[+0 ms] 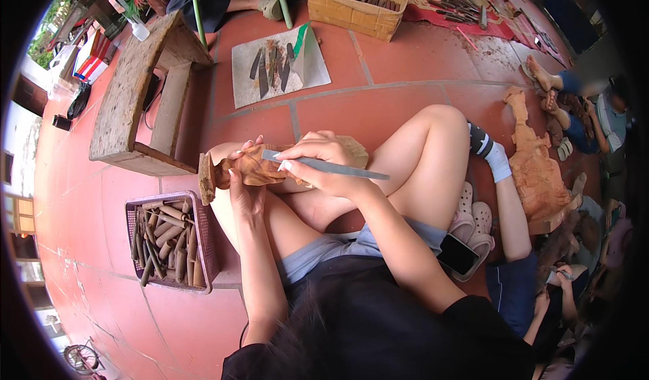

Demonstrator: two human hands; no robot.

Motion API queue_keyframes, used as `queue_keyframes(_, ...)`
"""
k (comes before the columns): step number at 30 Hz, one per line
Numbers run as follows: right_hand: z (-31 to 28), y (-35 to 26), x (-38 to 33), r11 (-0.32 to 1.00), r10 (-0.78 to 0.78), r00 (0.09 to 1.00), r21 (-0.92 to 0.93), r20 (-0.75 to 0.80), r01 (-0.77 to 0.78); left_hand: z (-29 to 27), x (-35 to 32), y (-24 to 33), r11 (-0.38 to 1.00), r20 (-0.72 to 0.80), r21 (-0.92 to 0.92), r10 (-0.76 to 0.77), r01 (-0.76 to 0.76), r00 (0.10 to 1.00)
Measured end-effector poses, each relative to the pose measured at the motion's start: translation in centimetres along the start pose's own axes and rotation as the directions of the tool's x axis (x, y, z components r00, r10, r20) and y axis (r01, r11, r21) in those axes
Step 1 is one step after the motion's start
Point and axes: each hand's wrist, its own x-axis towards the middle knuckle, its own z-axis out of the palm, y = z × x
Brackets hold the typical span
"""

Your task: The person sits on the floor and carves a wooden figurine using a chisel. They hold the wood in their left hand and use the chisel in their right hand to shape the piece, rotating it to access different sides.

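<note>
Red tiled floor beneath wooden bench, purple basket, cardboard box

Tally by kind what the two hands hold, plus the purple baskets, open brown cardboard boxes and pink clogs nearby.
Held wood carving: 1
Held flat metal tool: 1
Purple basket: 1
Open brown cardboard box: 1
Pink clogs: 2
Total: 6
</note>
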Motion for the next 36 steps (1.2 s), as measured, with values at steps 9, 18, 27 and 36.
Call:
queue_keyframes(9, -3.7, 2.5, 0.5, 0.975, 0.208, 0.963, 0.037, 0.172, -0.218, -0.4, 0.9, -0.7, 0.967, -0.153, 0.255, 0.057, -0.016, 0.987)
queue_keyframes(18, -0.9, 4.4, 2.7, 0.983, 0.155, 0.984, 0.087, 0.089, -0.162, -0.8, 2.4, -1.3, 0.947, -0.216, 0.321, 0.08, -0.007, 0.973)
queue_keyframes(27, -2.0, 5.9, 2.8, 0.941, 0.248, 0.967, 0.224, 0.062, -0.256, -0.2, 3.5, -1.8, 0.956, -0.369, 0.29, 0.083, 0.031, 0.926)
queue_keyframes(36, -3.4, 6.1, 2.9, 0.941, 0.27, 0.949, 0.163, 0.16, -0.295, -0.3, 3.8, -1.9, 0.959, -0.366, 0.28, 0.073, 0.035, 0.928)
